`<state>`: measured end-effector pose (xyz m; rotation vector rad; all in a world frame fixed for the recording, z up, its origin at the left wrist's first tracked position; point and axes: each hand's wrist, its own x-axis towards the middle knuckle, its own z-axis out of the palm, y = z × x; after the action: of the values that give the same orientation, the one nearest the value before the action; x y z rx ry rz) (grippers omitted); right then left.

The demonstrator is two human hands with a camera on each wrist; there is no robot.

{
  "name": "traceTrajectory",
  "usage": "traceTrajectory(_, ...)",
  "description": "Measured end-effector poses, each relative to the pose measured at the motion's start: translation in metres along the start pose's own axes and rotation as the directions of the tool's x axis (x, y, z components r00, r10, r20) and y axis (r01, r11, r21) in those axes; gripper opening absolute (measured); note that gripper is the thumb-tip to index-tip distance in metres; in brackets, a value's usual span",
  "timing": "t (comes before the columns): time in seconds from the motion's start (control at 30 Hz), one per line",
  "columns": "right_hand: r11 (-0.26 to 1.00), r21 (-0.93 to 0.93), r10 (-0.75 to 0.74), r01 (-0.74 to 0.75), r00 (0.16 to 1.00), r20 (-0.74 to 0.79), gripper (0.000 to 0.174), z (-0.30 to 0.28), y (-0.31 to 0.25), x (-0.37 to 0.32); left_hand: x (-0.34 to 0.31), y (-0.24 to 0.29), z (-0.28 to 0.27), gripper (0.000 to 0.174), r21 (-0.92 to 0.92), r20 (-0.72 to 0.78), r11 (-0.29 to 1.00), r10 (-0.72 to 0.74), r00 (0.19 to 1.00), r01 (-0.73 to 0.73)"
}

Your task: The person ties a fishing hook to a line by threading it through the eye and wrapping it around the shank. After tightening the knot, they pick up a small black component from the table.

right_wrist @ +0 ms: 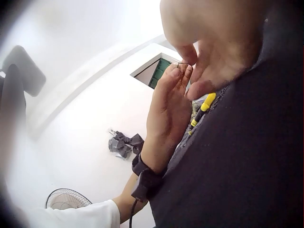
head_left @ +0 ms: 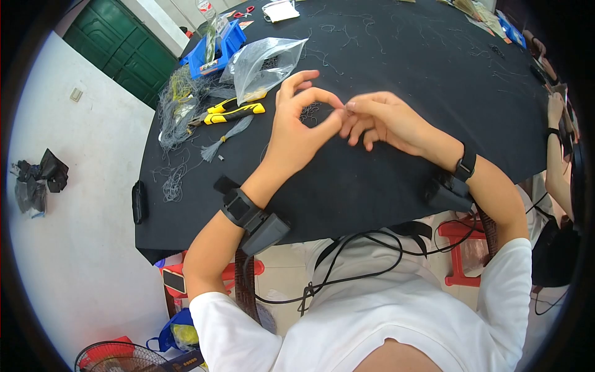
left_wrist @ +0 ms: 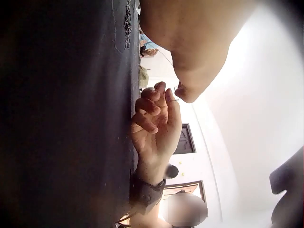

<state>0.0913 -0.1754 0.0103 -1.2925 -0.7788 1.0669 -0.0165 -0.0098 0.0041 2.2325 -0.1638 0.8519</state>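
In the head view my left hand (head_left: 296, 129) and right hand (head_left: 396, 123) meet fingertip to fingertip above the black cloth. A small, thin, dark bent piece, like a hook (right_wrist: 183, 63), shows between the thumb and index tips in the right wrist view. My left hand (right_wrist: 166, 107) pinches it from one side and my right hand (right_wrist: 221, 42) from the other. A fine line beside it is hard to make out. Beyond my left hand, a small pile of dark hooks (head_left: 310, 111) lies on the cloth.
Left on the black-covered table (head_left: 434, 186) lie yellow-black pliers (head_left: 238, 113), a tied line bundle (head_left: 228, 137), tangled line (head_left: 176, 111), a clear bag (head_left: 263, 68) and a blue basket (head_left: 217, 49). Red scissors (head_left: 243, 12) lie at the back. Another person's arm (head_left: 556, 149) is at the right.
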Motion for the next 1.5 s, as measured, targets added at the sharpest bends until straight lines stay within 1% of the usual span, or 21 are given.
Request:
traceTrajectory(0.03,0.993,0.083,0.076,-0.083,0.994,0.081,0.034,0.002,-0.002,-0.002,0.0,0.003,0.001,0.013,-0.008,0.016,0.998,0.062,0.998,-0.062)
traceTrajectory(0.1,0.956,0.227,0.133,-0.184,0.965,0.224,0.037,0.007,-0.001,-0.004,-0.001,0.015,0.002,0.013,-0.021,0.071,0.993,0.12,0.99,-0.119)
traceTrajectory(0.13,0.926,0.293,0.15,-0.239,0.944,0.294,0.039,0.008,-0.001,-0.005,-0.002,0.022,0.003,0.014,-0.031,0.1,0.989,0.15,0.984,-0.148)
traceTrajectory(0.17,0.892,0.385,0.096,-0.236,0.933,0.348,0.041,0.008,0.006,-0.004,-0.004,0.029,0.005,0.015,-0.028,0.098,0.988,0.151,0.984,-0.149)
traceTrajectory(0.27,0.888,0.405,0.109,-0.217,0.956,0.272,0.04,0.015,0.008,-0.007,-0.006,0.041,0.002,0.017,0.055,0.119,0.964,0.252,0.96,-0.259)
traceTrajectory(0.4,0.862,0.506,-0.113,-0.032,0.961,0.254,0.03,0.007,0.005,-0.008,-0.006,0.041,0.002,0.019,0.024,0.087,0.935,0.351,0.933,-0.354)
traceTrajectory(0.43,0.878,0.479,-0.117,0.003,0.971,0.208,0.025,0.006,0.003,-0.008,-0.004,0.041,0.002,0.019,0.034,0.073,0.926,0.373,0.925,-0.376)
traceTrajectory(0.6,0.883,0.466,-0.104,0.058,0.992,0.073,0.02,0.002,-0.002,-0.005,-0.002,0.046,0.0,0.02,0.049,0.079,0.88,0.468,0.88,-0.472)
traceTrajectory(0.73,0.921,0.382,-0.03,0.079,0.991,-0.133,0.018,-0.015,-0.016,-0.002,-0.006,0.05,0.002,0.02,0.038,0.157,0.905,0.413,0.897,-0.423)
traceTrajectory(0.77,0.949,0.302,-0.038,0.095,0.981,-0.19,0.019,-0.027,-0.018,0.001,-0.006,0.051,0.001,0.02,0.025,0.184,0.916,0.39,0.902,-0.401)
traceTrajectory(0.83,0.955,0.268,-0.037,0.124,0.95,-0.309,0.02,-0.054,-0.016,0.008,-0.006,0.049,0.003,0.019,-0.044,0.231,0.937,0.346,0.909,-0.346)
traceTrajectory(0.93,0.953,0.203,-0.124,0.227,0.898,-0.421,0.023,-0.092,-0.007,0.012,-0.007,0.038,0.008,0.017,-0.17,0.302,0.954,0.288,0.909,-0.246)
traceTrajectory(0.97,0.955,0.213,-0.084,0.208,0.874,-0.478,0.024,-0.097,-0.011,0.011,-0.007,0.036,0.009,0.017,-0.19,0.331,0.958,0.269,0.905,-0.215)
traceTrajectory(1.03,0.97,0.076,-0.158,0.232,0.832,-0.531,0.025,-0.122,-0.004,0.015,-0.008,0.033,0.011,0.015,-0.201,0.389,0.966,0.232,0.892,-0.164)
traceTrajectory(1.13,0.958,0.081,-0.179,0.274,0.797,-0.577,0.027,-0.139,-0.001,0.015,-0.01,0.032,0.011,0.013,-0.179,0.458,0.977,0.186,0.869,-0.115)
traceTrajectory(1.2,0.898,0.288,-0.109,0.332,0.803,-0.586,0.027,-0.147,0.001,0.015,-0.009,0.032,0.01,0.011,-0.173,0.478,0.98,0.167,0.863,-0.094)
traceTrajectory(1.3,0.937,0.091,-0.234,0.337,0.799,-0.554,0.028,-0.151,0.007,0.017,-0.006,0.031,0.007,0.01,-0.167,0.432,0.984,0.125,0.893,-0.057)
traceTrajectory(1.33,0.945,0.069,-0.22,0.32,0.775,-0.593,0.028,-0.143,0.003,0.015,-0.003,0.027,0.004,0.01,-0.101,0.382,0.989,0.139,0.914,-0.108)
traceTrajectory(1.4,0.957,0.022,-0.202,0.288,0.722,-0.662,0.028,-0.114,-0.014,0.011,0.004,0.015,-0.003,0.01,-0.096,0.316,0.994,0.083,0.945,-0.055)
traceTrajectory(1.47,0.948,-0.119,-0.306,0.296,0.734,-0.607,0.028,-0.1,-0.018,0.009,0.008,-0.001,-0.01,0.006,-0.109,0.286,0.993,-0.021,0.958,0.055)
traceTrajectory(1.5,0.935,-0.188,-0.354,0.302,0.737,-0.576,0.027,-0.093,-0.02,0.007,0.009,-0.006,-0.014,0.005,-0.099,0.265,0.993,-0.037,0.964,0.066)
